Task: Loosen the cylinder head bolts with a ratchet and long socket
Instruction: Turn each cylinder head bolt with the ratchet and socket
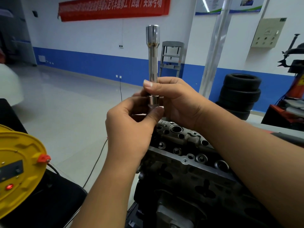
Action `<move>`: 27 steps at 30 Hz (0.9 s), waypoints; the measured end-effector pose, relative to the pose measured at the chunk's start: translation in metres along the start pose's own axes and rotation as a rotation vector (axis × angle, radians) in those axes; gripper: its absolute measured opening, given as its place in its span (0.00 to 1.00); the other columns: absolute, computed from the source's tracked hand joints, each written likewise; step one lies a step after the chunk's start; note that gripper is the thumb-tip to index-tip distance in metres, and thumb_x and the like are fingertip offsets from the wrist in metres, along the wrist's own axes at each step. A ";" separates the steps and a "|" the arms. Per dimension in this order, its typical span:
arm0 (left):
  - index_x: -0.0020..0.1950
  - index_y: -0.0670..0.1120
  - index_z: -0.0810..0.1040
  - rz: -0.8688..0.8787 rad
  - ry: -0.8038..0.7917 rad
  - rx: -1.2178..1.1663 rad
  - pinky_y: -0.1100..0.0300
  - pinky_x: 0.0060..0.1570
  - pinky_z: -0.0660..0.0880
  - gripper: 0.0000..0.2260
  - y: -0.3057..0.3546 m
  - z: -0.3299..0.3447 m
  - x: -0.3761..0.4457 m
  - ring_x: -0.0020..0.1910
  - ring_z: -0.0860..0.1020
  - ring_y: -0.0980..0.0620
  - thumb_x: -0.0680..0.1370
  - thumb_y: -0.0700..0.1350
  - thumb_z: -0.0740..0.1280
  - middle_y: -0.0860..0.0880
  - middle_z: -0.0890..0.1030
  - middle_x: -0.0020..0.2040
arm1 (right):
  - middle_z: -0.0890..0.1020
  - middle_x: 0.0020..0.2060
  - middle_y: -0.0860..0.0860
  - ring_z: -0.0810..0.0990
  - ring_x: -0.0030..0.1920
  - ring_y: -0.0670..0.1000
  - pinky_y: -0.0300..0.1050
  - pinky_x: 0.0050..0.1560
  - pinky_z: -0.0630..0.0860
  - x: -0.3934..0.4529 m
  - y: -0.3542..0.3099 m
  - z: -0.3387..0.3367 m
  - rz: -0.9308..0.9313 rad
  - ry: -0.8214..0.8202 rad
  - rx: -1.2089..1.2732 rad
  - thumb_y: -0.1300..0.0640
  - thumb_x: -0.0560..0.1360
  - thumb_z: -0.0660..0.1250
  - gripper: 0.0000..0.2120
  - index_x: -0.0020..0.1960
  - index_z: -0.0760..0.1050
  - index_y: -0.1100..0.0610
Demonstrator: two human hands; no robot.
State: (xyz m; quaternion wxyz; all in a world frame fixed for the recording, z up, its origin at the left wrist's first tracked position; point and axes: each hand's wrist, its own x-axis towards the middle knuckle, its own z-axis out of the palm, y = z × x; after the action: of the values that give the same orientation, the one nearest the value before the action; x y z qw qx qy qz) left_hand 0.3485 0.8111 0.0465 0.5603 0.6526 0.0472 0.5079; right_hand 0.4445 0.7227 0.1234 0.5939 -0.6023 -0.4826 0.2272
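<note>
I hold a long chrome extension bar [153, 63] upright at chest height, its wide drive end on top. My right hand [174, 101] grips the bar's lower shaft, thumb across the front. My left hand [130, 127] pinches a short chrome socket [153, 101] at the bar's bottom end. The dark cylinder head [189, 155], with round bores and bolt holes, lies below and behind my hands. No ratchet is in view.
A yellow cable reel [18, 168] with a red lamp sits at the lower left, its black cable [97, 160] trailing over the floor. Stacked tyres [240, 94] stand right of centre, a metal column [213, 51] rises behind, and a tyre changer [294, 58] is at far right.
</note>
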 end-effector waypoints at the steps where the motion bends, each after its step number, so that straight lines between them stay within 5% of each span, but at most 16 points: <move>1: 0.55 0.58 0.86 0.005 0.006 0.021 0.47 0.50 0.85 0.12 0.000 0.000 0.000 0.47 0.87 0.56 0.75 0.45 0.79 0.59 0.88 0.47 | 0.85 0.50 0.58 0.84 0.51 0.59 0.72 0.65 0.74 0.000 0.000 0.000 0.001 0.000 0.000 0.51 0.74 0.73 0.08 0.44 0.83 0.56; 5: 0.60 0.55 0.86 -0.070 -0.130 -0.074 0.47 0.59 0.82 0.10 0.004 -0.002 0.002 0.55 0.86 0.54 0.81 0.49 0.69 0.56 0.88 0.52 | 0.87 0.50 0.57 0.85 0.49 0.55 0.59 0.51 0.84 0.000 0.001 -0.002 -0.010 -0.012 0.002 0.51 0.75 0.72 0.07 0.42 0.84 0.54; 8: 0.59 0.55 0.85 -0.070 -0.143 -0.092 0.47 0.60 0.83 0.11 0.004 -0.003 0.002 0.55 0.87 0.53 0.84 0.41 0.67 0.55 0.88 0.52 | 0.87 0.50 0.56 0.85 0.48 0.54 0.48 0.42 0.81 0.000 0.000 -0.003 -0.013 -0.012 0.004 0.50 0.74 0.72 0.07 0.42 0.83 0.54; 13: 0.49 0.53 0.85 -0.052 0.022 -0.084 0.49 0.48 0.86 0.11 0.001 -0.002 -0.001 0.44 0.87 0.53 0.71 0.43 0.82 0.54 0.88 0.43 | 0.87 0.50 0.57 0.85 0.53 0.58 0.72 0.66 0.74 -0.001 0.000 -0.001 -0.009 -0.001 0.017 0.53 0.74 0.73 0.07 0.45 0.82 0.57; 16: 0.49 0.53 0.85 -0.050 -0.012 -0.072 0.48 0.48 0.86 0.09 0.002 -0.003 0.000 0.44 0.87 0.52 0.72 0.51 0.80 0.53 0.88 0.44 | 0.87 0.49 0.56 0.84 0.51 0.56 0.66 0.63 0.79 -0.001 0.000 -0.001 -0.036 0.009 0.007 0.54 0.73 0.74 0.04 0.41 0.83 0.53; 20: 0.58 0.56 0.85 -0.108 -0.180 -0.124 0.40 0.58 0.82 0.11 0.003 -0.003 0.002 0.54 0.87 0.48 0.81 0.53 0.64 0.52 0.88 0.51 | 0.87 0.50 0.54 0.83 0.47 0.52 0.49 0.43 0.77 -0.001 0.002 -0.003 -0.058 0.011 0.017 0.55 0.78 0.71 0.06 0.43 0.80 0.55; 24: 0.54 0.54 0.86 -0.075 -0.066 -0.131 0.41 0.54 0.84 0.06 0.001 -0.003 0.001 0.51 0.87 0.48 0.81 0.46 0.70 0.52 0.88 0.49 | 0.86 0.54 0.55 0.83 0.52 0.56 0.53 0.47 0.80 -0.002 0.001 -0.002 -0.032 -0.022 0.005 0.53 0.79 0.69 0.07 0.48 0.82 0.56; 27: 0.49 0.54 0.86 -0.071 0.005 -0.133 0.44 0.51 0.85 0.08 0.001 -0.003 0.000 0.47 0.88 0.49 0.72 0.50 0.78 0.52 0.88 0.45 | 0.87 0.53 0.56 0.85 0.54 0.57 0.70 0.64 0.76 -0.001 0.001 -0.001 -0.018 -0.009 0.008 0.54 0.75 0.72 0.08 0.48 0.81 0.59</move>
State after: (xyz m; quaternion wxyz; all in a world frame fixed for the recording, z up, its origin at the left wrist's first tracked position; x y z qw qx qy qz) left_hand 0.3461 0.8127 0.0464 0.6200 0.6105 0.0375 0.4914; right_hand 0.4454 0.7217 0.1224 0.5960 -0.5948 -0.4897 0.2263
